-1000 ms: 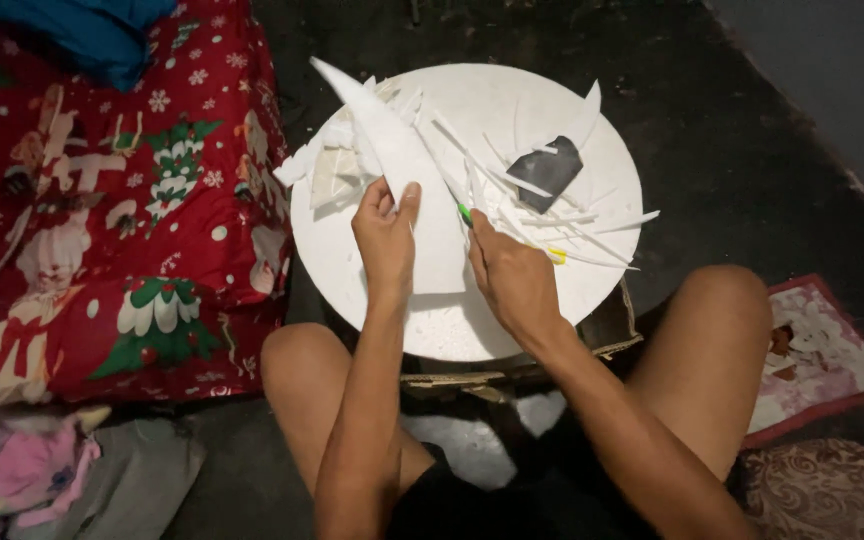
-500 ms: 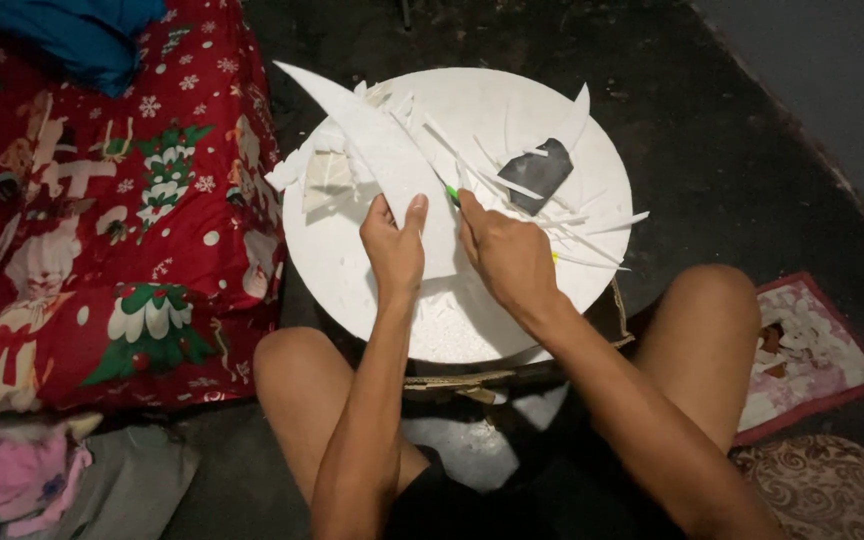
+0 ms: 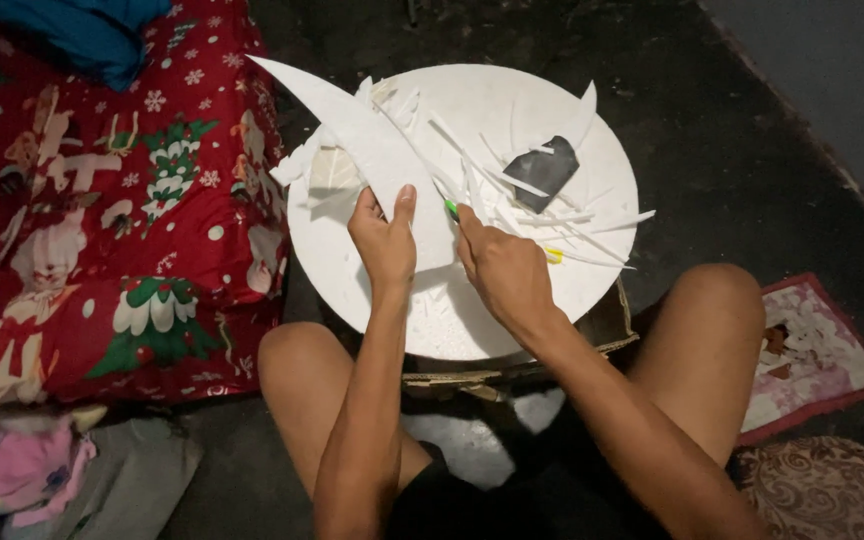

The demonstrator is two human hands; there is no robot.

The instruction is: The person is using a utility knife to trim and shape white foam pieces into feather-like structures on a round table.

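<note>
Right hand: the right hand [image 3: 505, 270] was closed in a fist around a green-tipped cutter [image 3: 450, 209], only its tip showing past the knuckles; the blade itself was too small to make out.
Left hand: the left hand [image 3: 385, 238] pinched and pressed down the near end of a long curved white sheet piece [image 3: 367, 135], thumb on top, just beside the cutter tip.
Sheet piece: it lay on the round white board [image 3: 452, 310], its pointed far end overhanging the board's left edge above the red patterned blanket [image 3: 82, 200].
Around the hands: thin white offcut strips [image 3: 552, 215] were scattered right of the cutter, with a dark grey scrap [image 3: 545, 170] among them and something yellow [image 3: 553, 255] by the right hand.
Risk 1: the left thumb sat so near the tip that a slip of the cutter could likely nick it.
Risk 2: the overhanging end was unsupported, so the piece might pivot or tear under pressure.
Risk 3: the board seemed to rest on a cardboard box [image 3: 512, 370] between the knees; an off-centre push could tip it.
</note>
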